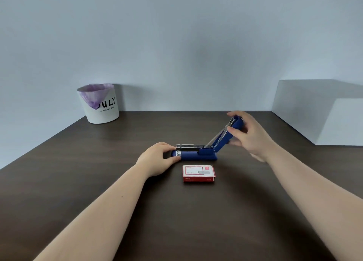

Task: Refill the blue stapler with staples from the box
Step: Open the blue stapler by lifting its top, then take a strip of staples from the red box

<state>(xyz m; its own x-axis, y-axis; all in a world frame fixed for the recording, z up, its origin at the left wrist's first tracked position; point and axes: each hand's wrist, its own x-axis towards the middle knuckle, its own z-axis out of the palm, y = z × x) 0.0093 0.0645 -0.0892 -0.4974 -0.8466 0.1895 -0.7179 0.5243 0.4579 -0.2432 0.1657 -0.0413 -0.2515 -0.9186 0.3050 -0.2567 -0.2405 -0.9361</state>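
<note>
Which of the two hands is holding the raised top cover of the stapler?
The right hand grips the raised cover; the left hand only steadies the stapler base.

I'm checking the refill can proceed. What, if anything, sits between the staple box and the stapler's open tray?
Nothing visible. The staple box lies closed just in front of the blue stapler, bare table between them, and the lid is swung up off the tray.

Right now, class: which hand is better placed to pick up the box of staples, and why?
The right hand. It only holds the raised lid, which seems able to stay open alone, whereas the left hand steadies the blue stapler by its front end. The box lies closed between them.
</note>
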